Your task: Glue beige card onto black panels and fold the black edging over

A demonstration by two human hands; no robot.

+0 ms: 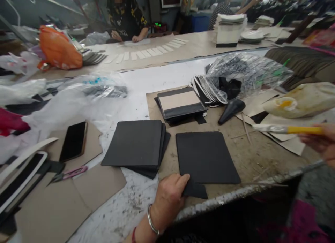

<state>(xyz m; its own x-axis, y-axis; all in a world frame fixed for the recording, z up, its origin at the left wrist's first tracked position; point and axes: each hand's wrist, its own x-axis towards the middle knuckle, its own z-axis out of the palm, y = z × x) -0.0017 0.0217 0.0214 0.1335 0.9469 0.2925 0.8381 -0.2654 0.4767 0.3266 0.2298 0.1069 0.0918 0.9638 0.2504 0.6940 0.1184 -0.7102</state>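
My left hand (pixel 170 196) rests at the near table edge, its fingers closed on the lower left corner of a black square sheet (pixel 206 156) that lies flat on brown cardboard. A smaller black piece (pixel 195 190) pokes out beneath that corner. My right hand (pixel 320 142) at the right edge grips a yellow-handled brush (pixel 288 129), bristles pointing left above the table. A stack of black sheets (pixel 137 143) sits just left of the single sheet.
Behind lie a folded black-and-tan piece (pixel 180 104), a black tool (pixel 231 110), a plastic bag of parts (pixel 243 75) and a glue-stained container (pixel 300 101). A phone (pixel 73 141) and scissors (pixel 69 174) lie left. Another person (pixel 125 18) works at the far table.
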